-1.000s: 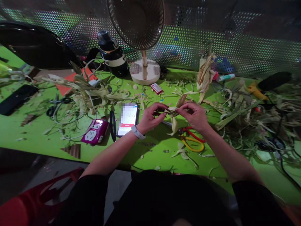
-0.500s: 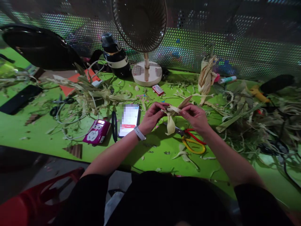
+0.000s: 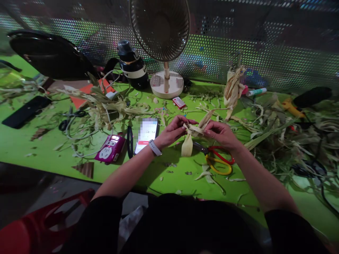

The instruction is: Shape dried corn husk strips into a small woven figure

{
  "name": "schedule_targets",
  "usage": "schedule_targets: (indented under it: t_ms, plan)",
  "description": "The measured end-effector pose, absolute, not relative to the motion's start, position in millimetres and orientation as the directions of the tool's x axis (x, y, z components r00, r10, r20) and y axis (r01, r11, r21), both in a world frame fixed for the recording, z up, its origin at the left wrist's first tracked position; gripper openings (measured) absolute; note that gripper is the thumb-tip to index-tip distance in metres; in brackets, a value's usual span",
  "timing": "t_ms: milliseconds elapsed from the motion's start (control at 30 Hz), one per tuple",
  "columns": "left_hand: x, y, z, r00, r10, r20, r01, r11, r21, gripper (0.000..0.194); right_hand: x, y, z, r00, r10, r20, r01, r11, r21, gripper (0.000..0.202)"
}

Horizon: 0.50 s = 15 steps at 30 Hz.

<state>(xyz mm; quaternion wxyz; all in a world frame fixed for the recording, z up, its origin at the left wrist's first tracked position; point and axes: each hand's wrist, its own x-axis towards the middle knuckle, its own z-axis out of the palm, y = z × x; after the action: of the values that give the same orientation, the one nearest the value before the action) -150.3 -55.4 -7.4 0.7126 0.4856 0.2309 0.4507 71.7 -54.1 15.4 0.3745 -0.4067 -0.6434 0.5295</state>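
Between my two hands, above the green table [image 3: 148, 176], is a pale husk piece [image 3: 187, 145] with a wide end hanging down and another strip sticking up to the right. My left hand [image 3: 174, 130], with a white band on the wrist, pinches its left side. On its right side, the fingers of my right hand [image 3: 219, 133] are closed on the husk. Scissors [image 3: 218, 165] with red and yellow handles lie just below my right hand, their blades partly behind the husk. A phone [image 3: 147, 134] with a lit screen lies left of my left hand.
A fan [image 3: 166, 84] and a black bottle [image 3: 134, 68] stand at the back. Husk heaps lie left [image 3: 106, 102] and right [image 3: 280, 141]. A purple power socket [image 3: 110, 149] is at the left. An upright husk bundle [image 3: 233, 88] stands back right, beside a marker [image 3: 256, 92].
The hanging husk end has swung left and now shows its broad side. My right hand has shifted slightly right and down. The whole view has moved a little.
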Motion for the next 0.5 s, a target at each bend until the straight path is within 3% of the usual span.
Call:
schedule_targets:
  t_ms: [267,500]
  plan:
    - [-158.3,-55.1,3.0,0.546,0.804,0.235,-0.314,-0.064,0.947,0.022,72.9,-56.8,26.2,-0.388,0.916,-0.098,0.128,-0.052,-0.990,0.032]
    - [-160.7,-56.4,7.6,0.565,0.796,0.216,-0.276,-0.064,0.959,0.013,70.8,-52.3,24.3,-0.317,0.947,-0.050,0.162,0.002,-0.987,0.028]
